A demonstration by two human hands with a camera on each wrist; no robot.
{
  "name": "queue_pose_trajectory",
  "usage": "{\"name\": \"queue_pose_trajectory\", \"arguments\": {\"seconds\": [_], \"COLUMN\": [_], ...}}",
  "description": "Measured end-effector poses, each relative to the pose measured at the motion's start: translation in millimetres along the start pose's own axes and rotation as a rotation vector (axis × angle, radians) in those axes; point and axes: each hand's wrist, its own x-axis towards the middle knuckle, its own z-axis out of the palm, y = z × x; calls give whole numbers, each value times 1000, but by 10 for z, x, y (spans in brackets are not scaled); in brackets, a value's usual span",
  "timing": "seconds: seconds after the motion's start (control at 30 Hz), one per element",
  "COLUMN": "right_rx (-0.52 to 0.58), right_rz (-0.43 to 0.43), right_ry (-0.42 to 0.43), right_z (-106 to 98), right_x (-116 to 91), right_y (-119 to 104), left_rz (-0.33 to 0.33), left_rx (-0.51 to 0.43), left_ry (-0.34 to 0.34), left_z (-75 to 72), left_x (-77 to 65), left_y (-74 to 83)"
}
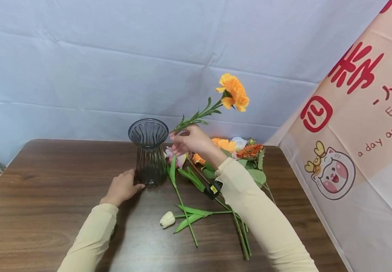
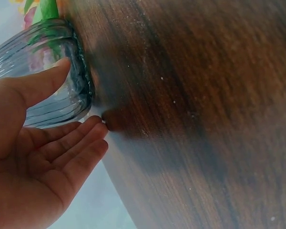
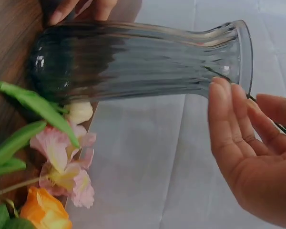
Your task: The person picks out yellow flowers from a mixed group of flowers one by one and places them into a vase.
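A grey ribbed glass vase (image 1: 151,160) stands upright near the table's back edge. My left hand (image 1: 122,187) touches its base from the left, fingers fairly straight; in the left wrist view the thumb (image 2: 47,83) lies across the glass. With the right hand (image 1: 196,141) I pinch the stem of an orange carnation (image 1: 234,92) beside the vase mouth. The bloom leans up and to the right. In the right wrist view, the dark stem tip (image 3: 217,73) shows through the glass, just inside the rim.
A white tulip (image 1: 167,219) and another green stem (image 1: 186,211) lie on the table in front. Behind the right arm is a pile with pink (image 3: 62,157) and orange flowers (image 1: 224,144). A pale cloth (image 1: 97,75) hangs behind; a printed banner (image 1: 362,124) hangs right.
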Motion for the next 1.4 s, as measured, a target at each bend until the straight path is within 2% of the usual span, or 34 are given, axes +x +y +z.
{"name": "queue_pose_trajectory", "arguments": {"seconds": [0.13,0.47,0.7,1.03,1.4], "right_rx": [-113,-319,-304,-296,-290], "right_rz": [8,-43,-35,-37,-27], "right_ry": [-10,-77,-48,-32,43], "right_z": [-13,-3,-131,-384,-664], "right_x": [-15,7,-43,-190,-360], "right_y": [12,102,215,247,289], "left_rz": [1,-6,-5,7,17], "left_rx": [3,-3,-9,-5,2], "left_ry": [-5,-9,-14,-3,-3], "left_z": [-12,-12,-12,-5,-13], "left_x": [1,-1,4,7,-1], "left_y": [1,11,12,-9,-1]}}
